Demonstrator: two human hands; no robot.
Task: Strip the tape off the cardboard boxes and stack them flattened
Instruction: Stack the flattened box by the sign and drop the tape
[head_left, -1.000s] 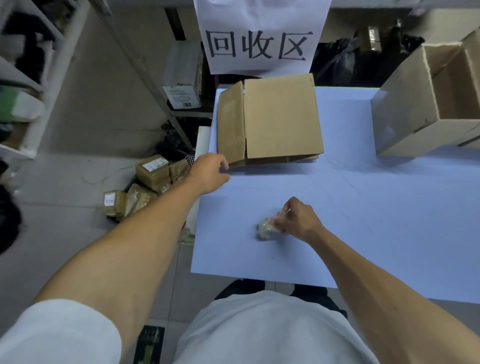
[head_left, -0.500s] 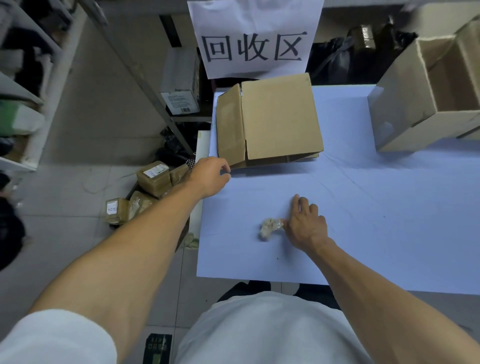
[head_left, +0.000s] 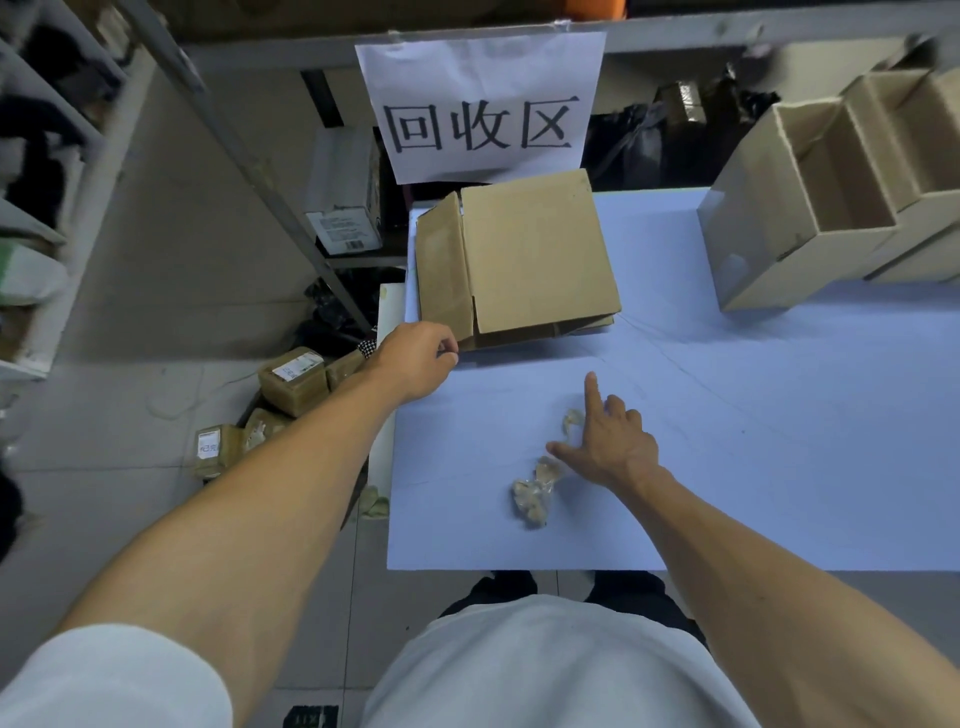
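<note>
While on table (head_left: 779, 467): 1 flat box (head_left: 535, 254), 2 open boxes (head_left: 810, 208), 1 tape wad (head_left: 532, 499).

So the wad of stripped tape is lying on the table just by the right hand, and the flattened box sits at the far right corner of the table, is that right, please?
Not quite: the flattened box sits at the far left corner of the table, below the paper sign, as the head view shows. The wad of stripped tape does lie on the table just by the right hand.

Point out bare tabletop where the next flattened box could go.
Free: the wide stretch right of the right hand, below the open boxes. Crowded: the left edge, with the flattened box, left hand and tape wad.
</note>
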